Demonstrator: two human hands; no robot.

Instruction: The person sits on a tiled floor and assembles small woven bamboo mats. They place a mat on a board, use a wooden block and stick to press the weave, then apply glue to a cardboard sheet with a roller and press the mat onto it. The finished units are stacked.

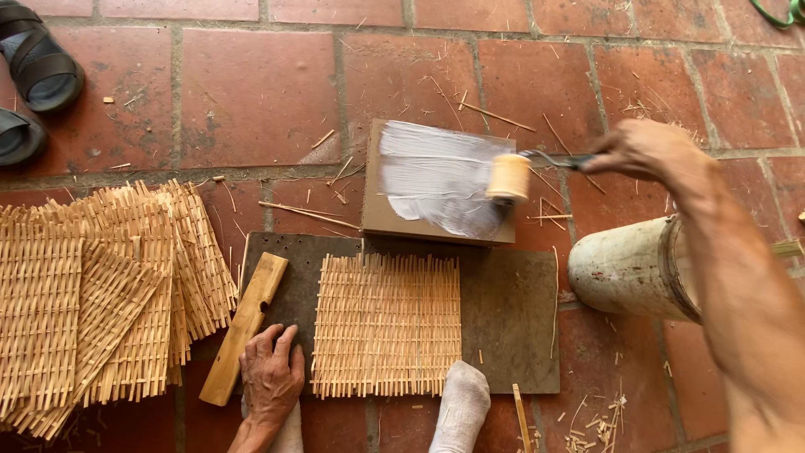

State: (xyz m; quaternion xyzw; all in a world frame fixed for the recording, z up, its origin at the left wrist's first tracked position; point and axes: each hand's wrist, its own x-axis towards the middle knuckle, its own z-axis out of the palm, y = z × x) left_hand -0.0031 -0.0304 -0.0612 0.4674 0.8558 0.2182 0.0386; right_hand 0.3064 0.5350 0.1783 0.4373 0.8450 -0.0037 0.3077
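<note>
My right hand (646, 151) grips the metal handle of a small paint roller (509, 178), whose tan sleeve rests on a brown board (381, 214) smeared with white glue (436, 180). A square woven bamboo mat (386, 325) lies on a dark board (511, 315) just in front of it. My left hand (272, 373) presses flat on the dark board's near left edge, fingers apart, beside a wooden block (246, 327). A foot in a grey sock (461, 407) rests on the board's near edge below the mat.
A pile of woven bamboo mats (92, 294) lies at the left on the red tile floor (251, 92). A whitish bucket (633, 267) lies under my right forearm. Dark sandals (38, 67) sit at the far left. Bamboo splinters (595, 419) litter the floor.
</note>
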